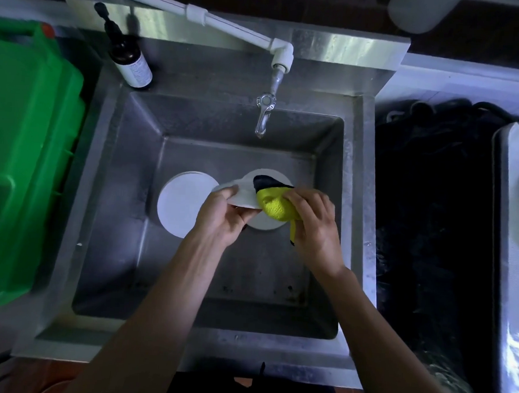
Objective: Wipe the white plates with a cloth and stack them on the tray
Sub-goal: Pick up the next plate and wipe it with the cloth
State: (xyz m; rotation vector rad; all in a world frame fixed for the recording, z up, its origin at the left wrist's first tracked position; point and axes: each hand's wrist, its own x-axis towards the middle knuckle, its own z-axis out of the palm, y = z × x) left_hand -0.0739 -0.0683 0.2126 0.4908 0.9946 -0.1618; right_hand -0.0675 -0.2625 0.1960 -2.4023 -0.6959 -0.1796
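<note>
Head view: left hand tilts white plate; yellow cloth pressed on it.

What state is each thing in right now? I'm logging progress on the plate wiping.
Left hand: grips the held white plate.
Held white plate: tilted, above the sink.
Right hand: presses the cloth on that plate.
Yellow and black cloth: bunched.
Left white plate stack: flat on the steel sink floor.
Metal tap: no water visible.

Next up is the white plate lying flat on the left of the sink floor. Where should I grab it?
Take the flat plate by its left rim, coming from above-left. That edge is bare; the left hand and the plate it holds cover the right edge.
</note>
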